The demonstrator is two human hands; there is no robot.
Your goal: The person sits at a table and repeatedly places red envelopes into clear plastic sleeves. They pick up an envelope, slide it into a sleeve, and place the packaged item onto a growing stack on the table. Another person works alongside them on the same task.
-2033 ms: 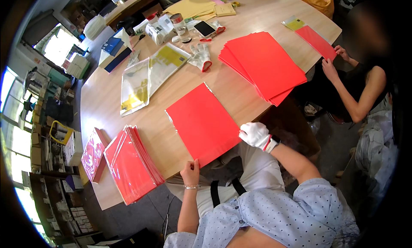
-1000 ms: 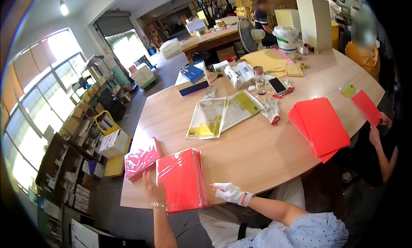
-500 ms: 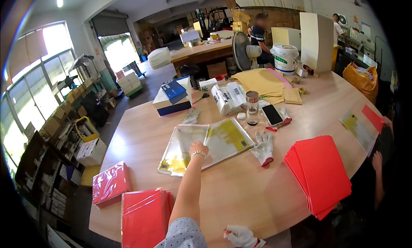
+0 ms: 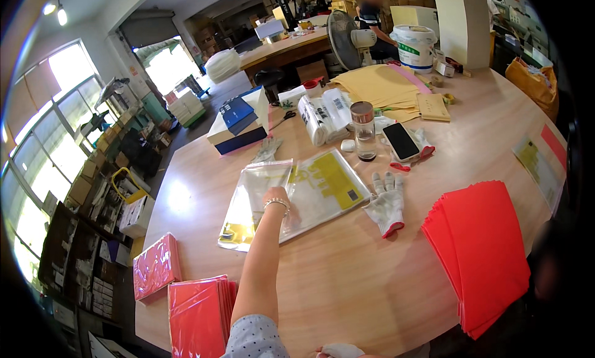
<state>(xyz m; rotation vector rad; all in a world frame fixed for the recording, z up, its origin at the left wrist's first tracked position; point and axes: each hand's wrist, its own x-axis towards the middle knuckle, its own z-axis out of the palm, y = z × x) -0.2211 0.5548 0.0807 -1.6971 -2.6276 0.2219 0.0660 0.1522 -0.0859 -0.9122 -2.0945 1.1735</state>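
My left hand (image 4: 276,197) reaches far out and rests on a stack of clear plastic bags with yellow print (image 4: 322,187) in the middle of the round wooden table (image 4: 347,290). Its fingers lie on the top bag's left half; I cannot make out a grip. My right hand (image 4: 338,350), in a white glove, only peeks in at the lower edge, close to my body. A stack of red sheets in plastic (image 4: 195,314) lies at the near edge by my left elbow.
A fanned pile of red sheets (image 4: 483,252) lies right, a wrapped red pack (image 4: 155,265) left. A loose white glove (image 4: 387,203), a phone (image 4: 401,141), a glass jar (image 4: 364,130), a blue-and-white box (image 4: 238,122) and yellow envelopes (image 4: 378,88) lie beyond. A person (image 4: 372,11) sits at the far table.
My left hand left the red stack at the near edge and stretched out onto the clear bags. My gloved right hand drew back to the lower edge. My view rose.
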